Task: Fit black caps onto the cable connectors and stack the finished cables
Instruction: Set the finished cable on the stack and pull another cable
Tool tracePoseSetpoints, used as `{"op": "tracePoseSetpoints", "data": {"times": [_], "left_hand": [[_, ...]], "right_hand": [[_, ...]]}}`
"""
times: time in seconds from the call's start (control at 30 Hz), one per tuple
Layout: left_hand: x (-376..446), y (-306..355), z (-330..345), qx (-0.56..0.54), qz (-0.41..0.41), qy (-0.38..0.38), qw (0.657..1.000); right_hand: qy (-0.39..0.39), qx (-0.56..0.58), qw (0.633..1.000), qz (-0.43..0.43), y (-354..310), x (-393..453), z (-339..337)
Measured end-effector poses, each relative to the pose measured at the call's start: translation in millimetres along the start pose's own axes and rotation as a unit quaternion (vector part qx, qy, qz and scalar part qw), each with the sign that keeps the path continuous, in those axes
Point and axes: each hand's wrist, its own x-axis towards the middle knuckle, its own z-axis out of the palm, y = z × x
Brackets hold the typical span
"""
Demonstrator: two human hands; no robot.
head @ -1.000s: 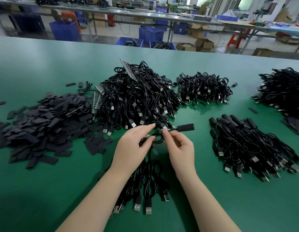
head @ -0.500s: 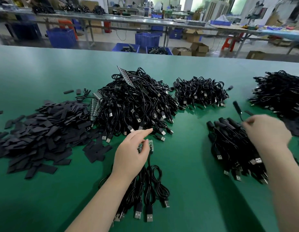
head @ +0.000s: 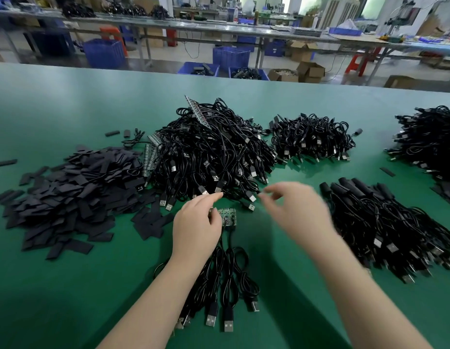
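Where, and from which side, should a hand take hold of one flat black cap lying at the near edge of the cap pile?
Pick a loose black cap at the near edge of the cap pile. It lies flat on the green table, so come down from above and pinch across its two long edges near one end, probably leaving the other end free to slide onto a connector.

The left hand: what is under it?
Under the left hand small green circuit boards stick out to its right, and black cables run from below the palm toward the camera, ending in USB plugs. The board parts beneath the fingers are covered.
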Motion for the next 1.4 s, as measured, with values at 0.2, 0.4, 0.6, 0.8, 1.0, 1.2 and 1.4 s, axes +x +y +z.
{"op": "tracePoseSetpoints", "data": {"times": [0.2,0.4,0.6,0.8,1.0,1.2,1.4], "left_hand": [[0,-2,0,0.002,0.006,0.004,1.000],[1,1,-1,0.042,0.037,-0.029,0.998],[1,5,-5,0.013,0.063,-0.042,0.997],[2,4,-6,0.009,0.067,-0.049,0.996],[1,6,-6,0.025,0.075,-0.043,0.996],[2,5,-7,0.017,0.071,-0.055,0.996],[0,6,-6,0.015,0.077,-0.030,0.996]], "right_hand": [[-0.092,-0.039,0.995,0.014,-36,-9,74],[0.017,0.249,0.967,0.045,-24,-22,81],[0.054,0.320,0.945,0.042,-18,-28,80],[0.064,0.340,0.937,0.045,-18,-29,79],[0.064,0.328,0.942,0.045,-19,-29,78],[0.079,0.336,0.938,0.033,-19,-30,78],[0.046,0.367,0.928,0.052,-17,-29,76]]}}
